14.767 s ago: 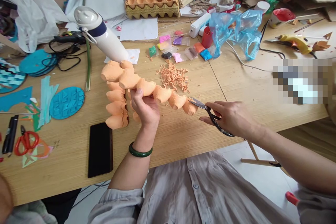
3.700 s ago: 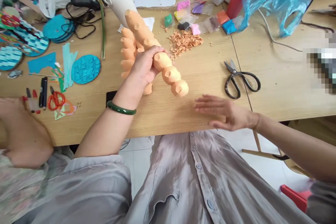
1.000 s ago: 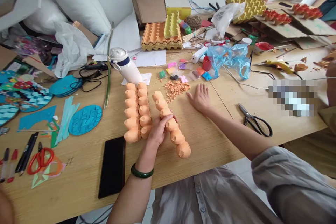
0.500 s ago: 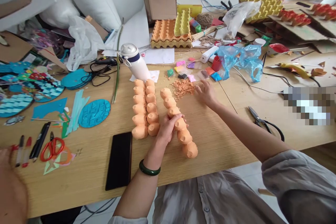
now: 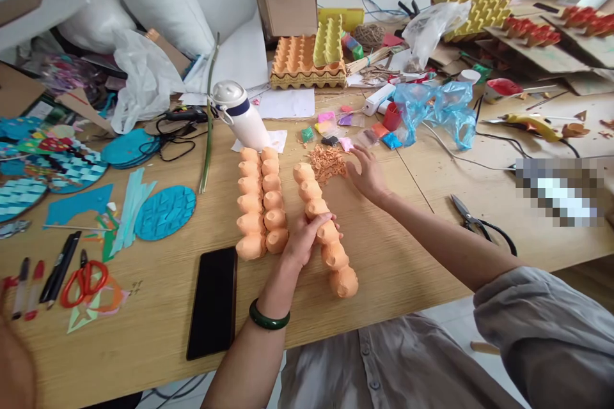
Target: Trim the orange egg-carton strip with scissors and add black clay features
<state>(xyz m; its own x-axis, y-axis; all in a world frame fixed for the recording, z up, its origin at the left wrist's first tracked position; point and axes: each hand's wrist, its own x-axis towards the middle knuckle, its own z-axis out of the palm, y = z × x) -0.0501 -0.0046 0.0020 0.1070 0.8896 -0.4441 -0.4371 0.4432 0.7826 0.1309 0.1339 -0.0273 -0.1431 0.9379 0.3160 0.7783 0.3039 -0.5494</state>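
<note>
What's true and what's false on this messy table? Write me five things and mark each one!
1. The left hand is holding an orange egg-carton strip. True.
2. The right hand is gripping the black scissors. False: it is beside the orange shreds, and those scissors lie on the table.
3. The white bottle has a dark blue band. True.
4. The red-handled scissors lie on top of the phone. False: they lie to its left, apart from it.
5. The phone's screen is dark. True.
</note>
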